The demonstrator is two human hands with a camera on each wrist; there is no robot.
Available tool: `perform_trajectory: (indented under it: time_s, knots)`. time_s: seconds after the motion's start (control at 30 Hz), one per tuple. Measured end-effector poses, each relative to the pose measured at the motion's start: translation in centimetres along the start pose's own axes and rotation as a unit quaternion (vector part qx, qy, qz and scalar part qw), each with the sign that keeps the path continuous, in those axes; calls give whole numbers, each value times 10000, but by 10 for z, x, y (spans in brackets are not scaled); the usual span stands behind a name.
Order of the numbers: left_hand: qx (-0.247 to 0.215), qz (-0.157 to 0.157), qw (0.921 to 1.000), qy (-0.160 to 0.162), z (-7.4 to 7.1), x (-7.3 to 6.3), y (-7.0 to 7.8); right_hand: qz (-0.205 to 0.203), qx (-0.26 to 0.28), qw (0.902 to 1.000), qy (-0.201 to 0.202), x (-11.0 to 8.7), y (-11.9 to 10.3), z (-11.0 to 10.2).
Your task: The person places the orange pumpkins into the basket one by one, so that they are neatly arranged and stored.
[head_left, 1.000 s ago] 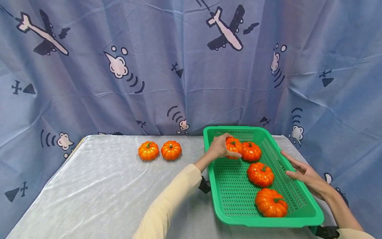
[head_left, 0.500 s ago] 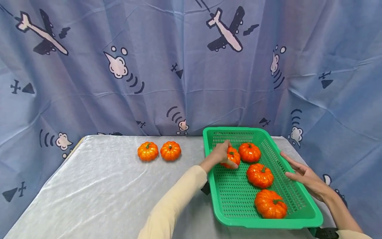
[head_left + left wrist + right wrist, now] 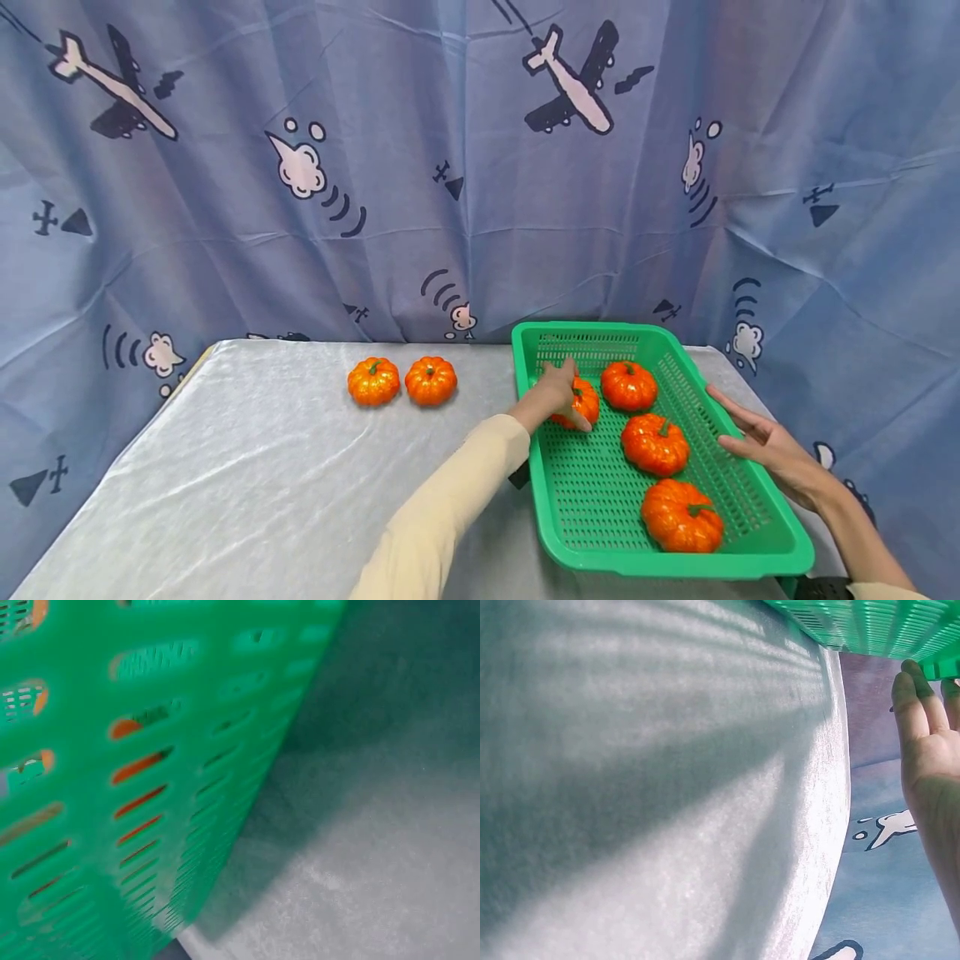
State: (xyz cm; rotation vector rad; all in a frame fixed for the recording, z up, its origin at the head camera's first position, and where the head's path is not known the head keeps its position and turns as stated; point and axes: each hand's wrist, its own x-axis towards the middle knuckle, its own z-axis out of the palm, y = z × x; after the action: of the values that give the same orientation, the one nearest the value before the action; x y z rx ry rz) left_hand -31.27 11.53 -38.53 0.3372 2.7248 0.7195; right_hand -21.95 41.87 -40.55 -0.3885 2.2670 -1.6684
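Observation:
In the head view, my left hand (image 3: 552, 395) reaches over the left rim of a green plastic basket (image 3: 652, 564). It grips a small shiny orange pumpkin (image 3: 587, 403), fingers at the far side and thumb at the near side; the palm hides its left part. Three more pumpkins lie along the basket's right half: a far one (image 3: 628, 386), a middle one (image 3: 655, 445) and a near one (image 3: 682, 517). My right hand (image 3: 774, 448) rests against the basket's right rim with fingers extended. In the left wrist view the slotted basket wall (image 3: 82, 761) hides the left hand.
Two orange pumpkins, a left one (image 3: 373, 382) and a right one (image 3: 431, 381), sit side by side at the back of the white-covered table (image 3: 247, 475). A blue curtain (image 3: 390, 167) with airplane prints hangs behind the table.
My left hand has carried its pumpkin left and nearer, away from the far pumpkin beside it, and lower into the basket. The right hand stays at the rim.

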Motion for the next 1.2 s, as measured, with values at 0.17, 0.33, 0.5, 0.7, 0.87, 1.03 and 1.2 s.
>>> perform_trajectory:
  time_s: [0.17, 0.33, 0.5, 0.7, 0.87, 1.03, 1.2]
  knots:
    - [221, 51, 9997, 109, 2, 4, 0, 80, 116, 9999, 9, 0, 1, 0]
    - [282, -33, 9995, 164, 3, 2, -1, -135, 326, 9993, -126, 1, 1, 0]
    - [334, -173, 9992, 139, 3, 1, 1, -96, 115, 9998, -108, 1, 1, 0]
    - [704, -141, 9972, 227, 0, -3, 5, 67, -211, 9997, 47, 1, 1, -1]
    - [633, -11, 9977, 223, -3, -2, 5, -34, 3, 10000, -51, 1, 3, -2]
    - [366, 613, 9966, 420, -17, -5, 3, -152, 187, 9996, -112, 2, 3, -2]
    - [-776, 1776, 9779, 783, -44, -18, -14, -127, -332, 9994, 5, 2, 2, -2]
